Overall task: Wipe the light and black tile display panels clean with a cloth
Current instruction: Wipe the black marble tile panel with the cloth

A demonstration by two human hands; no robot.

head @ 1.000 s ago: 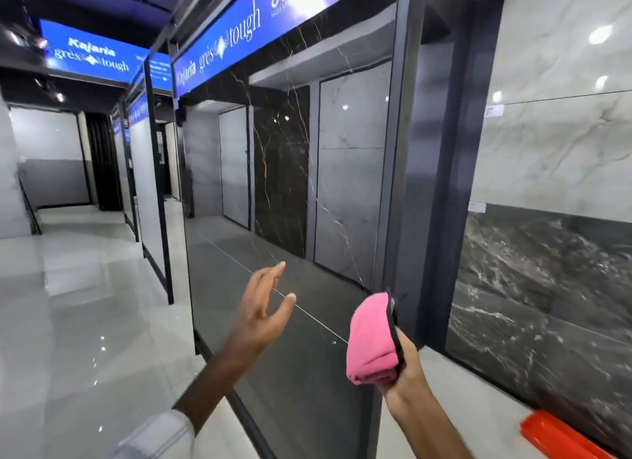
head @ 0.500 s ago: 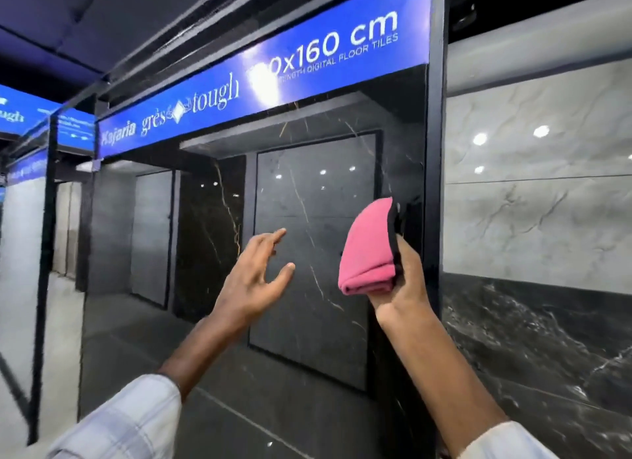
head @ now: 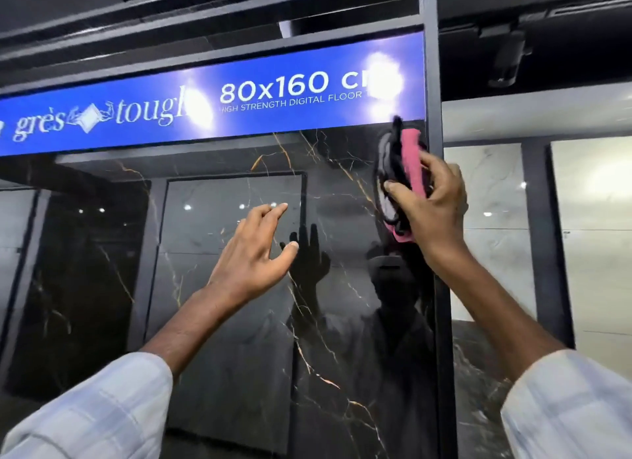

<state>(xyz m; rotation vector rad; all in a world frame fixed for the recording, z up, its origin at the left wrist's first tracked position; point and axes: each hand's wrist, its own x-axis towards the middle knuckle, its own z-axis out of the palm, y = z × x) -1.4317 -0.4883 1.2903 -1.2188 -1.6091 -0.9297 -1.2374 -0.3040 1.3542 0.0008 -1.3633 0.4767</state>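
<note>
1. Head view, far left: the left hand (head: 253,253) is raised in front of the black panel (head: 222,322) with fingers spread and loose, holding nothing. Its reflection sits just beside the fingertips, so it is near the glossy face, but I cannot tell whether it touches. It was already held open like this a second ago; only its height has changed, from low to chest level.
2. Centre: the black panel fills the view below the blue sign (head: 205,110). A second ago the view ran along the aisle; now it faces this panel squarely.
3. Right of centre: the pink cloth (head: 412,164) has climbed from low and clear of the surface, through mid-panel half a second ago, to the panel's top right corner. There it lies bunched against the tile, just under the sign and beside the dark post (head: 431,82).
4. The right hand (head: 434,209) grips the cloth, thumb on the near side and fingers curled round the back, pressing it towards the panel.
5. Far right: the light panel (head: 492,192) stands past the post, well apart from the cloth.
6. Reading: the approach looks finished and wiping of the black panel seems to be starting at its top corner. The light panel is probably yet to come.
</note>
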